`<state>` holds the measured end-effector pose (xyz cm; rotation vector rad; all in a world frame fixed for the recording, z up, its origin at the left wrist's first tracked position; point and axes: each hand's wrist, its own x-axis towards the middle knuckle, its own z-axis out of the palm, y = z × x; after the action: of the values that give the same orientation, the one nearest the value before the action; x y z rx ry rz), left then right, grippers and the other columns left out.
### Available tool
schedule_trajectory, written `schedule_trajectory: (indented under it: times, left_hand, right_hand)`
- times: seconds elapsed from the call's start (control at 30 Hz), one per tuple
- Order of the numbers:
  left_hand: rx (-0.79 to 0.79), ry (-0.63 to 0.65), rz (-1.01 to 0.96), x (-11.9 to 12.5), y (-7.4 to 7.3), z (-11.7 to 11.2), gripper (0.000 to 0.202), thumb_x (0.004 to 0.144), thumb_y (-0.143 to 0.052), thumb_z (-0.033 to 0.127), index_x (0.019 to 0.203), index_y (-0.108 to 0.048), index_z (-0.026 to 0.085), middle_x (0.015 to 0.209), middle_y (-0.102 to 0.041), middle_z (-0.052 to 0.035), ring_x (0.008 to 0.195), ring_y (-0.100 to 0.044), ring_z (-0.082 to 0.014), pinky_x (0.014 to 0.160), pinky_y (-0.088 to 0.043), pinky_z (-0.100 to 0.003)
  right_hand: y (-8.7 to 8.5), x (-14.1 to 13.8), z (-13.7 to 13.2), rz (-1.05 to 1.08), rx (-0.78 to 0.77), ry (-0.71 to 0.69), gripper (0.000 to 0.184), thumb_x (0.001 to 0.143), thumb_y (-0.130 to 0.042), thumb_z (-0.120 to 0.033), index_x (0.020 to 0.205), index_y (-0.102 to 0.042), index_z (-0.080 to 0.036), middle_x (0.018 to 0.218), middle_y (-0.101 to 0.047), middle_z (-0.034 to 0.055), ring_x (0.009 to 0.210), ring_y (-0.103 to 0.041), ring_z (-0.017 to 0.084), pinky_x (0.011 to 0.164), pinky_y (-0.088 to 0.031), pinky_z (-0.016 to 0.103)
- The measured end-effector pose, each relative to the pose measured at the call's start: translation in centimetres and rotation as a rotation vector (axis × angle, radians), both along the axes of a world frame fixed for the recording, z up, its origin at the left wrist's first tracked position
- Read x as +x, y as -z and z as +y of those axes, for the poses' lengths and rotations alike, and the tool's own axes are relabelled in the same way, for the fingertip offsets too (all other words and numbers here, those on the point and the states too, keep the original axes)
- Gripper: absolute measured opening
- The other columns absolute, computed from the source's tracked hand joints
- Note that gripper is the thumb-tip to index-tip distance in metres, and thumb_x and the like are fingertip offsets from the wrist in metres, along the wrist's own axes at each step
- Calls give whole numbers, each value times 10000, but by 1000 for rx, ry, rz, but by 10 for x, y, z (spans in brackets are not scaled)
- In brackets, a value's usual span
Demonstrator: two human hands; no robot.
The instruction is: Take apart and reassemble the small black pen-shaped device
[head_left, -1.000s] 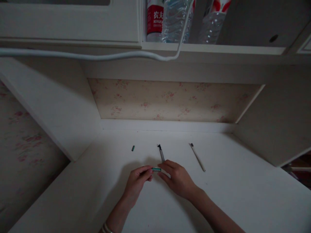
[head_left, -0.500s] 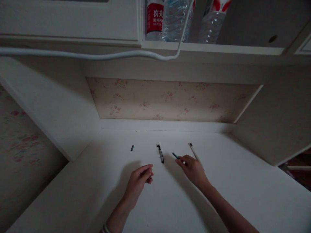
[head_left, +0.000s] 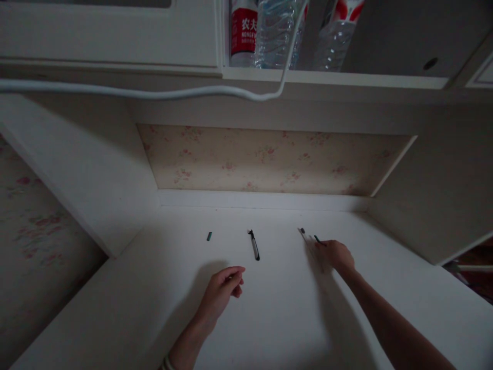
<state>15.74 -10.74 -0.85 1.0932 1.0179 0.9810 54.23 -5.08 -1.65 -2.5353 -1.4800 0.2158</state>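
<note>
My right hand (head_left: 336, 255) pinches a slim dark green stick (head_left: 319, 240) just above the white desk, to the right of a thin white toothbrush-like item with a dark head (head_left: 302, 230). Its handle is partly in the hand's shadow. My left hand (head_left: 221, 290) hovers over the desk with thumb and fingers pressed together; whatever may be between them is too small to make out. Beyond it lies a slim black and grey pen-like item (head_left: 254, 246). A short dark green piece (head_left: 209, 236) rests farther left.
A white desk (head_left: 269, 318) stretches under both hands, with a white side panel (head_left: 84, 169) at the left and a floral-papered wall (head_left: 265, 159) behind. Overhead, a shelf holds plastic bottles (head_left: 244, 31). A white cable (head_left: 173, 94) hangs across the front.
My right hand has moved right with the green stick, from beside the black and grey item to past the white toothbrush-like item. My left hand has hardly moved.
</note>
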Motion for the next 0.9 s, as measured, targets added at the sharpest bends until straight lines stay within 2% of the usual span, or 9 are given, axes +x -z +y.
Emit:
schedule_trajectory:
  times: [0.13,0.37,0.6,0.67,0.77,0.83,0.9]
  left_hand:
    - [9,25,38,0,2,1,332,738,-629,373,953,-682,126,715,-591,-35,575,-532,-122,545,-410,-248]
    - [-9,41,88,2,-4,-1,290,753,-595,334,939,-674,126,722,-592,-32,577,-524,-113,551,-402,-237]
    - [-32,0,86,-11,-3,4,302,732,-606,332,945,-675,129,794,-610,-51,595,-543,-120,556,-420,-238]
    - [23,7,175,-24,-3,15,313,727,-610,348,940,-681,131,768,-621,-51,579,-541,-121,546,-416,-236]
    - [146,28,355,-50,-5,42,334,722,-602,356,957,-682,132,742,-645,-54,602,-563,-143,553,-431,-239]
    - [216,39,492,-69,-6,66,355,747,-556,369,978,-672,127,803,-663,-70,628,-583,-159,543,-443,-244]
    - [340,46,667,-84,-5,91,361,780,-510,370,1011,-661,138,871,-676,-76,711,-613,-177,604,-474,-256]
  right_hand:
    - [8,13,8,10,-30,11,416,823,-494,-492,1018,-728,-208,945,-701,163,894,-650,329,644,-466,329]
    - [16,26,14,6,-14,-12,393,801,-526,-496,1042,-719,-252,963,-709,122,913,-646,317,668,-469,324]
    - [13,30,3,16,56,-23,405,806,-510,-504,1004,-730,-229,974,-714,93,886,-657,287,642,-468,294]
    - [10,27,-6,21,99,-20,432,826,-473,-503,1024,-719,-208,984,-711,97,884,-658,278,634,-466,287]
    - [5,14,-25,26,162,-40,446,854,-415,-497,1057,-696,-217,971,-713,87,858,-663,261,627,-459,280]
    - [3,-5,-41,35,222,-88,446,862,-396,-495,1052,-688,-217,946,-714,85,838,-664,252,645,-458,281]
    - [1,-29,-56,78,321,-188,445,865,-393,-499,1005,-692,-200,904,-713,88,802,-665,246,665,-463,285]
